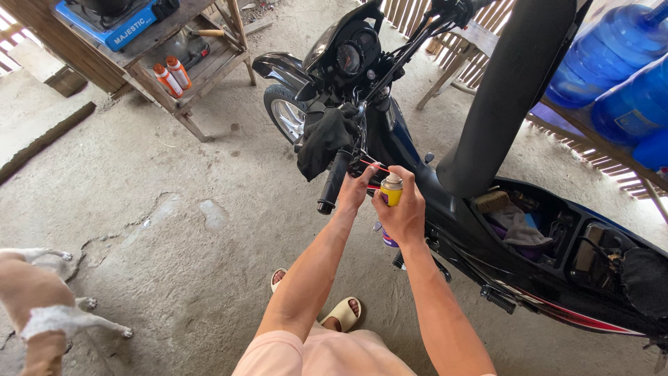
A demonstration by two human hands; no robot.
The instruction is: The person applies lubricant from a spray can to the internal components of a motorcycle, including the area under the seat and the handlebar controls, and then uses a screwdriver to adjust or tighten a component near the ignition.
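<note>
A dark motorcycle (pixel 410 150) stands with its seat (pixel 508 90) raised and the under-seat box open. My right hand (pixel 403 209) grips a spray can (pixel 391 191) with a yellow band and a thin red straw pointing at the handlebar switch area. My left hand (pixel 358 188) touches the handlebar just right of the black grip (pixel 332 182), fingers by the straw's tip. A black cloth (pixel 323 139) hangs over the handlebar above the grip.
A wooden stand (pixel 198 76) at the back left holds two orange bottles (pixel 172 76) and a blue stove. Blue water jugs (pixel 612 63) sit on a rack at right. A dog (pixel 42 306) stands at the left edge. My sandalled feet (pixel 341 313) are on concrete.
</note>
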